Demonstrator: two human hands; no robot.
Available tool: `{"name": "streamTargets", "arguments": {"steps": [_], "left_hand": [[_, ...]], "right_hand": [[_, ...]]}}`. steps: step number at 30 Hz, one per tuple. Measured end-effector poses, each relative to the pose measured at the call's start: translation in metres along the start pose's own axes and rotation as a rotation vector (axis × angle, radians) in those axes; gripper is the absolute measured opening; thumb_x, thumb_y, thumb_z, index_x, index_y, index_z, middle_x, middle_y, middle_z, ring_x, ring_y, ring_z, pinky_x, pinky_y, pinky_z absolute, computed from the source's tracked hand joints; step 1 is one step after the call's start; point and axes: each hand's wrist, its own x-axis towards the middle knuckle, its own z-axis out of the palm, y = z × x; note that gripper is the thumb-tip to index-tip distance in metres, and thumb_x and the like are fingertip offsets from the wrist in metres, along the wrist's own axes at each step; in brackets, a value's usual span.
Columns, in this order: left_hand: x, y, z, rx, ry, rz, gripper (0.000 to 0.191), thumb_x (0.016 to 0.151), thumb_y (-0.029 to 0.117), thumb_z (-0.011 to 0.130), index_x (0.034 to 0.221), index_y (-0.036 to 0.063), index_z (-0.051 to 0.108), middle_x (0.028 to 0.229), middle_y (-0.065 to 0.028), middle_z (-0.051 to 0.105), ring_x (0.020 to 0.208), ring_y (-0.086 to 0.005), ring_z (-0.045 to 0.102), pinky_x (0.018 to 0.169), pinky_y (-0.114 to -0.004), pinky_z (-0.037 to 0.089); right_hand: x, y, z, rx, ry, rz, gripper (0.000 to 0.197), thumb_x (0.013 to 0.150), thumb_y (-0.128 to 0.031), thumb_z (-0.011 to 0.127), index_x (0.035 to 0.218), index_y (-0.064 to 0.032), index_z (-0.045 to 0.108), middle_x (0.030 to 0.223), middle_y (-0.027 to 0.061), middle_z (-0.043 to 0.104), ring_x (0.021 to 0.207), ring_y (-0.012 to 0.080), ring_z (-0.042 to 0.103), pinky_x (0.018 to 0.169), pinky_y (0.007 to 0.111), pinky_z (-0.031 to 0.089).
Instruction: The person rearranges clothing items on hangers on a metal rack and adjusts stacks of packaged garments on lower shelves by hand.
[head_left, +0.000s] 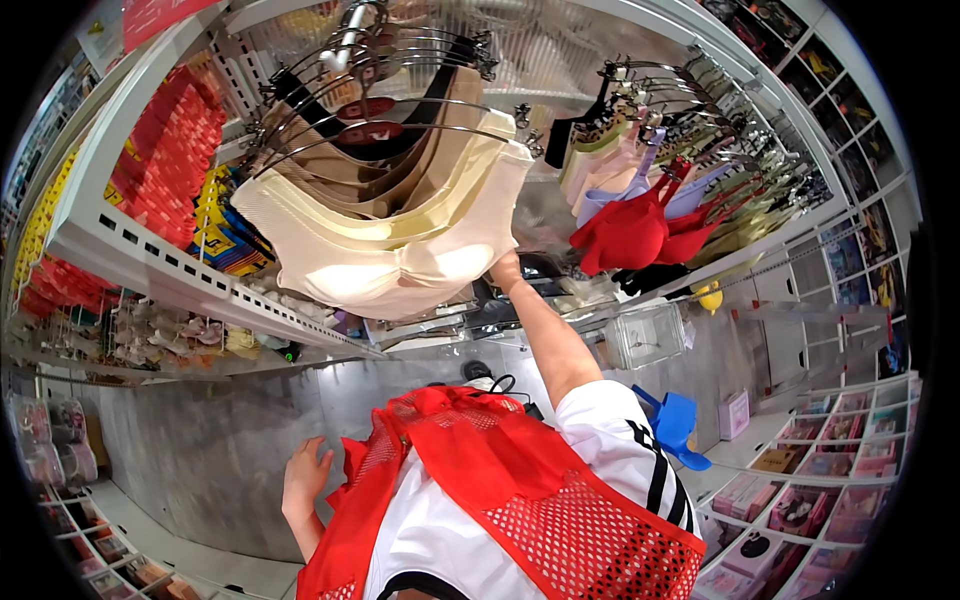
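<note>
My right hand (507, 271) reaches up to the right edge of a cream bra top (375, 277). Its fingers go behind the fabric, so their grip is hidden. The cream top is the front one of several bra tops on metal clip hangers (365, 132), with pale yellow, brown and black ones behind it. These hangers hang from a white display hook (346, 49). My left hand (306, 472) is low beside my body, holding nothing, its fingers loosely apart.
To the right hang red bras (626, 232) and other bras on hangers. A white shelf frame (150, 259) runs along the left, beside red packages (169, 157). A clear bin (646, 337), a blue plastic object (675, 427) and a pink box (734, 415) stand at right.
</note>
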Motion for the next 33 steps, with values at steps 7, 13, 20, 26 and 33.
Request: {"name": "streamTargets", "arguments": {"steps": [7, 13, 20, 26, 33], "left_hand": [[-0.008, -0.02, 0.009, 0.033, 0.065, -0.006, 0.034, 0.082, 0.02, 0.06, 0.112, 0.0042, 0.057, 0.11, -0.018, 0.058, 0.101, -0.0359, 0.055, 0.083, -0.042, 0.046], [0.006, 0.019, -0.018, -0.032, 0.094, 0.148, 0.027, 0.082, 0.016, 0.059, 0.107, 0.0056, 0.059, 0.103, -0.0132, 0.062, 0.097, -0.0339, 0.057, 0.082, -0.042, 0.046], [0.012, 0.028, -0.047, 0.019, 0.167, 0.313, 0.024, 0.081, 0.011, 0.058, 0.105, 0.007, 0.06, 0.107, -0.0098, 0.06, 0.098, -0.0298, 0.056, 0.082, -0.039, 0.045], [0.058, 0.147, -0.148, 0.074, 0.523, 0.854, 0.042, 0.071, -0.001, 0.062, 0.113, 0.0067, 0.056, 0.123, -0.0118, 0.051, 0.115, -0.0316, 0.048, 0.098, -0.043, 0.037], [0.123, 0.227, -0.205, 0.325, 0.967, 0.804, 0.062, 0.074, 0.007, 0.064, 0.13, 0.0033, 0.039, 0.137, -0.0114, 0.037, 0.126, -0.0282, 0.036, 0.106, -0.047, 0.025]], "right_hand": [[-0.013, -0.011, -0.002, -0.376, 0.035, -0.318, 0.023, 0.083, -0.022, 0.054, 0.101, -0.0106, 0.064, 0.097, 0.0105, 0.066, 0.089, 0.0269, 0.065, 0.073, 0.036, 0.052], [-0.001, 0.006, -0.008, -0.402, -0.025, -0.349, 0.031, 0.084, -0.025, 0.054, 0.111, -0.0086, 0.057, 0.104, 0.0158, 0.062, 0.098, 0.0315, 0.059, 0.082, 0.039, 0.048], [-0.008, -0.148, -0.166, 0.695, 0.331, -0.251, 0.038, 0.095, -0.01, 0.042, 0.13, 0.0019, 0.037, 0.134, 0.0147, 0.042, 0.122, 0.023, 0.041, 0.103, 0.034, 0.032], [-0.044, -0.273, -0.281, 0.277, 0.271, -0.889, 0.041, 0.089, -0.017, 0.049, 0.127, -0.0027, 0.045, 0.127, 0.0142, 0.047, 0.12, 0.0285, 0.044, 0.103, 0.038, 0.03], [-0.047, -0.318, -0.257, -0.143, 0.321, -0.993, 0.031, 0.081, -0.007, 0.058, 0.112, -0.0066, 0.056, 0.118, 0.0072, 0.053, 0.109, 0.0278, 0.05, 0.102, 0.046, 0.031]]}}
